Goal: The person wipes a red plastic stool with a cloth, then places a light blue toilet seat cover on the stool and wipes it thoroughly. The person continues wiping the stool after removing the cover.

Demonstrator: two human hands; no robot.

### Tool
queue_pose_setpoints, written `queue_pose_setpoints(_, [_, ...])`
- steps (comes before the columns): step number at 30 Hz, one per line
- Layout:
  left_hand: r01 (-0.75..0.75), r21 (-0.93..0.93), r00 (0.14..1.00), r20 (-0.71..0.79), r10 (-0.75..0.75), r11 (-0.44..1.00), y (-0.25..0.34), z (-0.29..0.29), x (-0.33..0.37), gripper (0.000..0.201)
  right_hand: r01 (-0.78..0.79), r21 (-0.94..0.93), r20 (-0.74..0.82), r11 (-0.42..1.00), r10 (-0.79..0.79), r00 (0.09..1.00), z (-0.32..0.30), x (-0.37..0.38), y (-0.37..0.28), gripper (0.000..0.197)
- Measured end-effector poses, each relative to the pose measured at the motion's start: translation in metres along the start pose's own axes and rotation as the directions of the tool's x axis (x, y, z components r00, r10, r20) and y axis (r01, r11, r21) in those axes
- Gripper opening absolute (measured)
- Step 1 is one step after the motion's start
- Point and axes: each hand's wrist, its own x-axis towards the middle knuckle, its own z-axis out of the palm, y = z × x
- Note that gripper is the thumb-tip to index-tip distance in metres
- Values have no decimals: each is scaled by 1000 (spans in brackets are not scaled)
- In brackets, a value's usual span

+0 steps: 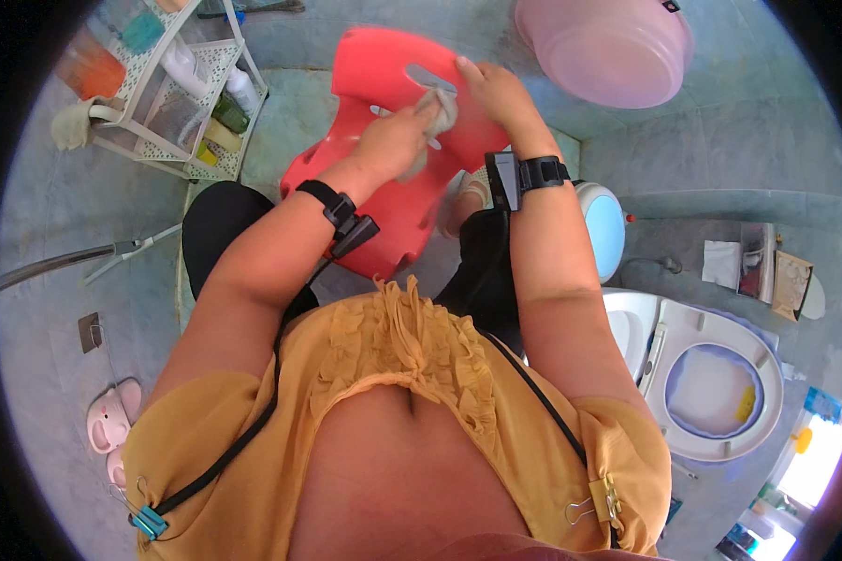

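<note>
A red plastic child's chair (374, 67) is tilted in front of me between my knees, with slots cut through its backrest. My left hand (398, 140) is closed on a pale, greyish cloth (446, 110), which is pressed against the backrest near the slots. My right hand (499, 93) grips the backrest's right upper edge, thumb toward the slot. Part of the cloth is hidden under my left fingers, and the chair's right side is partly blurred. Black straps with small devices are around both my wrists.
A white shelf rack (220, 61) with several bottles stands at the far left. A pink basin (608, 56) is at the far right. A toilet with its lid up (664, 393) and a blue-topped bin (602, 229) are on the right. Pink slippers (112, 418) hang at the left.
</note>
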Motion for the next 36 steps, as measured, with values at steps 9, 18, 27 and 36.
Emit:
queue_pose_setpoints(9, [-95,-58,780,-625,38,994,5,-54,28,36,6,-4,14,1000,-6,1000,-1,0,-1,66])
queue_pose_setpoints(18, [-129,382,877,-387,285,915,-20,-30,66,57,150,18,-44,989,-149,988,8,3,13,63])
queue_pose_setpoints(27, [52,65,768,-640,2,997,-73,-44,68,52,78,31,-13,997,-77,997,4,1,8,62])
queue_pose_setpoints(36, [224,-485,811,-388,-438,845,-101,-52,57,50,75,-24,-35,997,-76,997,4,1,4,62])
